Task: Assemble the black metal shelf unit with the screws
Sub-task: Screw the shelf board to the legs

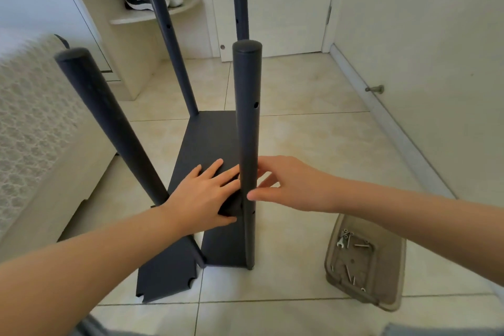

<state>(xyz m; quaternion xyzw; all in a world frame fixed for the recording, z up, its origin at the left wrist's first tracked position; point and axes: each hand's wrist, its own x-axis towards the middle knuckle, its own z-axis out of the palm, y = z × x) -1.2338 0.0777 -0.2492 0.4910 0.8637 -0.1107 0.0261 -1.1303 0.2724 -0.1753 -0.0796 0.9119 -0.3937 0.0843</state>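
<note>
Flanking the near post point(246, 131): left hand point(203, 194) flat on the shelf point(201, 139), right hand point(294, 185), fingers slack, against the post.

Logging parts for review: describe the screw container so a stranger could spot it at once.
Start at the black shelf unit standing on the tiled floor. To its right, toward the wall, lies a shallow beige tray; it alone holds silver screws and a small wrench.
</note>
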